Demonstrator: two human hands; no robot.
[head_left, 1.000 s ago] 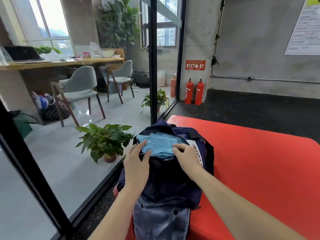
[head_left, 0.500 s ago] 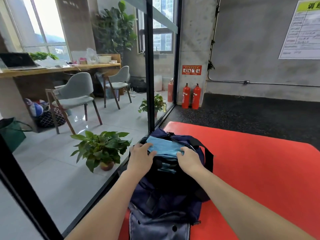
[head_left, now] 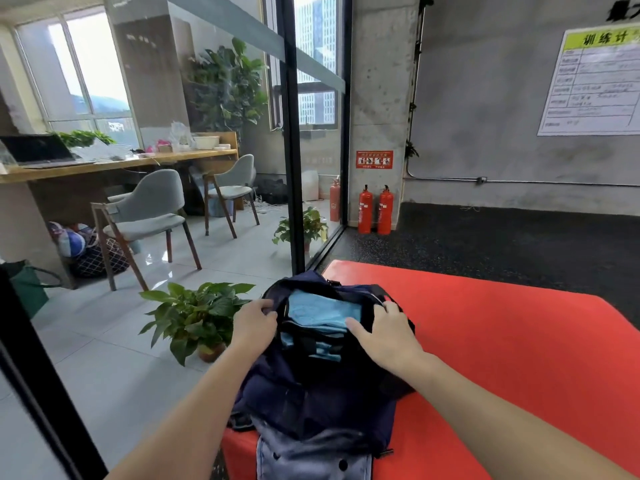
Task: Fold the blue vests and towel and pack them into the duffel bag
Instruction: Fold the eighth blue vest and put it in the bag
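Red vinyl covered the broad padded mat (head_left: pixel 502 348) that filled the right of the view, with dark speckled flooring (head_left: pixel 519 237) beyond it and a glass partition in a black frame (head_left: pixel 292 168) along its left edge. On the mat's near-left corner lay the navy fabric duffel bag (head_left: pixel 311 393), its mouth gaping upward and its black strap (head_left: pixel 384 292) draped over the far rim. A grey-blue garment with dark snaps (head_left: pixel 311 459) lay flat on the mat just in front of the bag, partly under it. Behind the glass stood a leafy green potted plant (head_left: pixel 194 317) on pale tiles, near the bag's left side.

Inside the open bag sat the folded light blue cloth (head_left: pixel 322 311), filling the mouth; whether it was a vest or the towel could not be told.

The left hand (head_left: pixel 254 323) gripped the bag's left rim, fingers curled over the dark fabric. The right hand (head_left: pixel 384 332) rested on the right rim with fingers spread and loosely bent, thumb reaching toward the edge of the blue cloth; whether it pinched the fabric or merely pressed on it could not be told.
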